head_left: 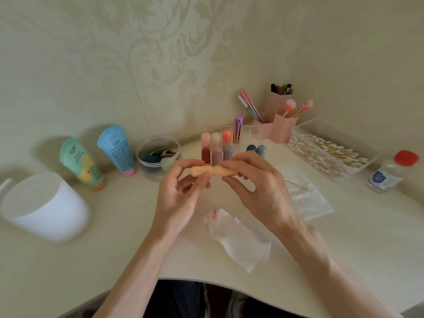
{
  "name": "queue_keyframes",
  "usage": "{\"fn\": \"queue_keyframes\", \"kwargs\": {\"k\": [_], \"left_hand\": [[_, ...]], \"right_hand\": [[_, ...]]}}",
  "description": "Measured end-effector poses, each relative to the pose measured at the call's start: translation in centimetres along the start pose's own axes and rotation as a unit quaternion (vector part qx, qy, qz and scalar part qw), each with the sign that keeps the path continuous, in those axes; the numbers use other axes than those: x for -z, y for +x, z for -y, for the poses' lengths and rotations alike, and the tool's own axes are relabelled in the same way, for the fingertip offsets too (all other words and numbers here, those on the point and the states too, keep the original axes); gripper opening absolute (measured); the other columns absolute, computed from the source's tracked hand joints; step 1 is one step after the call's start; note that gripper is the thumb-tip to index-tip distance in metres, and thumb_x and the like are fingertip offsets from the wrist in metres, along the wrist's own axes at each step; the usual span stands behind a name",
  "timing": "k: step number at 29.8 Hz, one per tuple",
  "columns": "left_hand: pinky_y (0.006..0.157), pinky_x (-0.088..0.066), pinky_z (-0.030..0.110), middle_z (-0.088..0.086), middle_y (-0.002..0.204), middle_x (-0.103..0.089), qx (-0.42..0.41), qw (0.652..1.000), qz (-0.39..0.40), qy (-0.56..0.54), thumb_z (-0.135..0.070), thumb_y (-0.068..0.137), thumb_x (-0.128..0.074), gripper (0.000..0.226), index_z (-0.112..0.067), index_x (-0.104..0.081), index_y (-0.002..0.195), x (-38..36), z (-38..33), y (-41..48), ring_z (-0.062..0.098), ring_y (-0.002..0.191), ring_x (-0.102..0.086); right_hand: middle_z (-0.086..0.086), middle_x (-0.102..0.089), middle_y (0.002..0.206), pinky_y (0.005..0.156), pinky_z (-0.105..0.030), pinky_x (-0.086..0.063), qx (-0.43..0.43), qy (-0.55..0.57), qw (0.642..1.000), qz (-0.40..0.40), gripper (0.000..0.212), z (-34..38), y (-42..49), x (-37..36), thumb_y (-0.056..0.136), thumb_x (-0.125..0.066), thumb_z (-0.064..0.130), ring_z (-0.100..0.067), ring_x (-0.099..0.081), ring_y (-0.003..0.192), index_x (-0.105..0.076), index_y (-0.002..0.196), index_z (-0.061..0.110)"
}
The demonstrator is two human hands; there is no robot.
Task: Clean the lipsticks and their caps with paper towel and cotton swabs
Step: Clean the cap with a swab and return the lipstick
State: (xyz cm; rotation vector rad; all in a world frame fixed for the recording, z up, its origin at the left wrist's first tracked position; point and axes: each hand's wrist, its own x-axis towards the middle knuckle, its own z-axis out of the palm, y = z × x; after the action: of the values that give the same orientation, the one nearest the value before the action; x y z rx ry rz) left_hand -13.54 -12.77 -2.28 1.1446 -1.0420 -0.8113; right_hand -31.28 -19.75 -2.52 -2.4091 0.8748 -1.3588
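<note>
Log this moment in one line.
left hand: pinches peach lipstick | right hand: grips its other end | stained paper towel: on table

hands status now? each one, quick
Left hand: pinching the left end of the peach lipstick.
Right hand: gripping its right end.

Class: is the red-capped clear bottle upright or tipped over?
Upright: the bottle stands on its base on the table, red cap on top.

Bare tabletop [110, 244] lies open at lower left and lower right of the frame. A white cup [46, 207] blocks the left edge. A green tube [81, 162], blue tube [117, 150], clear tub [158, 157], lipstick rack [220, 145], brush pots [278, 128], swab box [328, 152] and bottle [390, 172] line the back. At centre, a crumpled paper towel [236, 235] lies below the left hand [181, 191] and right hand [257, 189], which grip an orange lipstick [206, 171].
</note>
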Motion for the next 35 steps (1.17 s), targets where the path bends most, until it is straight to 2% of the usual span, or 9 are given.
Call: {"fn": "queue_keyframes", "kwargs": {"k": [3, 6, 10, 18, 23, 28, 30, 32, 35], "left_hand": [[0.081, -0.058, 0.029, -0.002, 0.102, -0.076, -0.032, 0.999, 0.000, 0.028, -0.014, 0.089, -0.077, 0.029, -0.011, -0.067, 0.117, -0.5, -0.1, 0.4, 0.023, 0.078, -0.074], [0.073, -0.059, 0.027, 0.001, 0.107, -0.076, -0.047, 0.998, -0.028, 0.014, -0.008, 0.085, -0.081, 0.038, -0.011, -0.063, 0.119, -1.1, -0.4, 1.0, 0.025, 0.066, -0.071], [0.062, -0.055, 0.024, -0.005, 0.102, -0.078, -0.059, 0.996, -0.037, 0.058, -0.012, 0.081, -0.085, 0.032, -0.006, -0.067, 0.107, -1.5, -0.3, 1.7, 0.023, 0.057, -0.068], [0.066, -0.049, 0.017, -0.008, 0.092, -0.076, -0.078, 0.986, 0.011, 0.148, -0.016, 0.079, -0.086, 0.030, -0.011, -0.071, 0.105, -0.5, -0.2, 2.5, 0.018, 0.059, -0.070], [0.066, -0.048, 0.027, -0.014, 0.097, -0.075, -0.118, 0.974, 0.039, 0.191, -0.029, 0.083, -0.083, 0.031, -0.020, -0.073, 0.110, -0.1, -0.3, 2.4, 0.016, 0.080, -0.073], [0.084, -0.042, 0.016, -0.015, 0.111, -0.073, -0.212, 0.938, 0.008, 0.275, -0.030, 0.088, -0.079, 0.027, -0.023, -0.074, 0.114, -1.1, -0.9, 3.7, 0.008, 0.107, -0.065], [0.086, -0.042, 0.016, -0.015, 0.110, -0.071, -0.237, 0.924, -0.001, 0.299, -0.034, 0.088, -0.078, 0.029, -0.023, -0.073, 0.115, -2.0, -1.2, 4.6, 0.007, 0.107, -0.063], [0.090, -0.049, 0.027, -0.014, 0.107, -0.070, -0.263, 0.906, 0.010, 0.331, -0.034, 0.088, -0.078, 0.030, -0.022, -0.073, 0.115, -3.0, -1.2, 5.5, 0.011, 0.108, -0.062], [0.091, -0.052, 0.042, -0.016, 0.101, -0.063, -0.282, 0.890, 0.020, 0.357, -0.028, 0.087, -0.081, 0.029, -0.022, -0.073, 0.115, -4.3, -1.1, 6.4, 0.018, 0.113, -0.060]], "right_hand": [[0.005, -0.068, 0.104, 0.076, -0.025, -0.054, -0.001, -0.004, 1.000, -0.009, 0.025, 0.3, -0.2, -0.1, 0.093, -0.081, 0.016, -0.002, -0.060, 0.086, -0.078, 0.118, 0.015], [0.007, -0.067, 0.101, 0.074, -0.021, -0.051, -0.018, 0.010, 1.000, -0.012, 0.026, 0.1, -0.2, 0.0, 0.093, -0.082, 0.018, 0.001, -0.054, 0.081, -0.078, 0.118, 0.015], [0.007, -0.064, 0.094, 0.073, -0.023, -0.050, -0.038, 0.018, 0.999, -0.018, 0.024, 0.0, -0.2, 0.0, 0.092, -0.083, 0.017, -0.008, -0.054, 0.076, -0.078, 0.116, 0.015], [0.008, -0.064, 0.093, 0.072, -0.031, -0.053, -0.085, 0.022, 0.996, 0.004, 0.021, 0.3, -0.9, -0.6, 0.093, -0.081, 0.023, -0.011, -0.057, 0.074, -0.076, 0.113, 0.016], [0.011, -0.068, 0.100, 0.073, -0.034, -0.054, -0.117, 0.055, 0.990, 0.052, 0.026, 0.7, -1.0, -0.9, 0.092, -0.081, 0.028, -0.013, -0.063, 0.079, -0.072, 0.115, 0.019], [0.018, -0.067, 0.100, 0.066, -0.027, -0.054, -0.116, -0.005, 0.993, 0.023, 0.033, 0.0, -0.3, -0.1, 0.087, -0.083, 0.043, -0.008, -0.064, 0.075, -0.072, 0.113, 0.025], [0.016, -0.066, 0.094, 0.064, -0.032, -0.054, -0.122, -0.049, 0.991, 0.003, 0.026, -0.8, -0.1, 0.3, 0.089, -0.081, 0.030, -0.008, -0.062, 0.072, -0.073, 0.113, 0.025], [0.011, -0.068, 0.093, 0.066, -0.040, -0.056, -0.145, -0.086, 0.986, 0.002, 0.025, -1.8, -0.1, 0.5, 0.086, -0.075, 0.014, -0.011, -0.063, 0.072, -0.075, 0.109, 0.023], [0.006, -0.069, 0.093, 0.067, -0.041, -0.055, -0.178, -0.115, 0.977, 0.026, 0.023, -2.7, -0.1, 0.6, 0.082, -0.071, 0.009, -0.021, -0.065, 0.075, -0.075, 0.101, 0.022]]}}
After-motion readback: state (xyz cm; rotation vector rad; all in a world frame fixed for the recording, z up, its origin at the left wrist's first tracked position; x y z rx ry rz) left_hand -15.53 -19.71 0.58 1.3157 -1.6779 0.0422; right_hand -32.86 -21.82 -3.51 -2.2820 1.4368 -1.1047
